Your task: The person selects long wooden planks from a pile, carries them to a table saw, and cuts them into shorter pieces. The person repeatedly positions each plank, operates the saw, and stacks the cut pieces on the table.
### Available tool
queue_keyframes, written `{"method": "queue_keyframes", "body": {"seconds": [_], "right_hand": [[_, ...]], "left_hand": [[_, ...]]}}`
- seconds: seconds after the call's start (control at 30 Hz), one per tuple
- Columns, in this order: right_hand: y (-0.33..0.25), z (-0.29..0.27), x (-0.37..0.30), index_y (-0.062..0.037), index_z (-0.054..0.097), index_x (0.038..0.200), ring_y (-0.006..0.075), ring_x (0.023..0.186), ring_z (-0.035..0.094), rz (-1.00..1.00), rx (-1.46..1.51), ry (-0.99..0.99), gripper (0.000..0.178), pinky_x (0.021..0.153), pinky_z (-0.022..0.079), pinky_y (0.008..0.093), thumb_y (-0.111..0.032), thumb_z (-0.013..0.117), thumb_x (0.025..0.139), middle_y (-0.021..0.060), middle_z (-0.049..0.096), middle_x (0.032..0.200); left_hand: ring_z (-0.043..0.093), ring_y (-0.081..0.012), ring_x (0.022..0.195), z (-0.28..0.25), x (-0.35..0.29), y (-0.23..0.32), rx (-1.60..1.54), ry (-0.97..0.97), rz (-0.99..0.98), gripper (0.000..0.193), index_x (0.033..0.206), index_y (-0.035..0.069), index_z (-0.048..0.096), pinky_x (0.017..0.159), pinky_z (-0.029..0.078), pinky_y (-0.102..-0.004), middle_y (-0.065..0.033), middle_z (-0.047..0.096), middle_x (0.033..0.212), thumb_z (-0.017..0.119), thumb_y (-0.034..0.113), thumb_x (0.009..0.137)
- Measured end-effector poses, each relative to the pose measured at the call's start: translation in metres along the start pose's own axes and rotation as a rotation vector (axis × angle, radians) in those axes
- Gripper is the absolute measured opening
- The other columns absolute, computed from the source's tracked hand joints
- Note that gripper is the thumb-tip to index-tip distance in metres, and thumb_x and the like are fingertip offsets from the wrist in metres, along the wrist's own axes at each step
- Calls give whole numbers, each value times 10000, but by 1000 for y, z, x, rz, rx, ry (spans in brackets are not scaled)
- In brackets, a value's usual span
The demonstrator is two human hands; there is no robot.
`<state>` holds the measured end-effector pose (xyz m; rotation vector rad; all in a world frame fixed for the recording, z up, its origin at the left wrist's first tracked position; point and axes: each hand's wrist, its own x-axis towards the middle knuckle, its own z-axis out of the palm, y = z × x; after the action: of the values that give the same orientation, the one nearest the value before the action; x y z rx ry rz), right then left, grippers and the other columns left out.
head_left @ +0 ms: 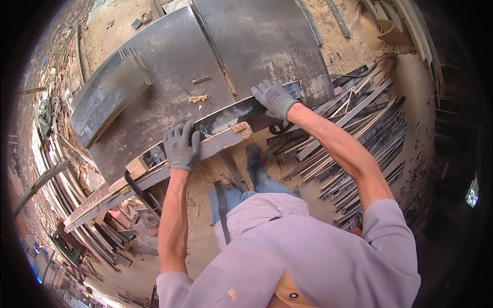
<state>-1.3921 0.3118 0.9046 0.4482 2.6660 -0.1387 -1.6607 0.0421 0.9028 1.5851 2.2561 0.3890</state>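
A dark, narrow plank (pixel 226 118) with pale scuffs lies slanting along the near edge of a large dark panel (pixel 159 77). My left hand (pixel 181 146), in a grey glove, grips the plank near its left end, fingers reaching over its far edge. Farther right, my right hand (pixel 276 100), also gloved, has its fingers curled over the plank's far edge. Beside the plank's left end sits a pale wooden block (pixel 137 167). A grey beam (pixel 213 146) with a splintered right end runs along the near side. The undersides of both hands are hidden.
A second dark panel (pixel 267 46) lies at the far right. Stacked dark boards (pixel 110 97) rest on the left. A yellowish offcut (pixel 197 98) and a small stick (pixel 201 79) lie on the panel. Many wood strips (pixel 354 138) cover the ground at right; more scrap (pixel 136 220) lies lower left.
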Motion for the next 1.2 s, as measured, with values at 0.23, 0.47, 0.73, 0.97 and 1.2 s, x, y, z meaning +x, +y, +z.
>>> {"method": "queue_keyframes", "body": {"seconds": [0.23, 0.47, 0.73, 0.97, 1.2], "right_hand": [[60, 35, -57, -92, 432, 1605, 365, 1472, 462, 67, 347, 355, 1057, 1255, 340, 512, -351, 958, 726, 166, 512, 1569], [26, 48, -46, -77, 473, 1584, 349, 1447, 503, -69, 234, 483, 911, 1247, 377, 517, -261, 880, 791, 141, 546, 1564], [14, 51, -32, -14, 471, 1563, 327, 1335, 559, -83, 30, 516, 853, 1131, 427, 477, -262, 829, 829, 141, 594, 1441], [4, 49, -29, 40, 450, 1537, 382, 1349, 531, -9, 9, 414, 846, 1152, 412, 496, -136, 816, 795, 182, 568, 1434], [0, 51, -33, 66, 433, 1549, 378, 1281, 561, -35, 10, 429, 863, 1100, 461, 464, -127, 809, 796, 198, 589, 1384]], "left_hand": [[626, -342, 1158, 6, 5, 0, 15, 108, -5, 352, 1337, 182, 709, 1037, 450, -493, -110, 698, 1177, 660, 313, 1014], [647, -359, 1108, 11, 2, 2, 31, 196, 14, 316, 1281, 166, 731, 992, 476, -477, -118, 708, 1138, 662, 315, 1011], [663, -357, 1101, 15, -5, 0, 55, 288, 36, 288, 1224, 160, 755, 1006, 483, -483, -117, 730, 1120, 668, 319, 1000], [662, -357, 1101, 17, -6, -3, 75, 314, 50, 289, 1219, 150, 759, 996, 489, -490, -126, 732, 1117, 664, 321, 1006], [665, -364, 1088, 21, -10, -6, 81, 333, 54, 276, 1184, 145, 776, 986, 498, -493, -130, 736, 1090, 668, 324, 1004]]}}
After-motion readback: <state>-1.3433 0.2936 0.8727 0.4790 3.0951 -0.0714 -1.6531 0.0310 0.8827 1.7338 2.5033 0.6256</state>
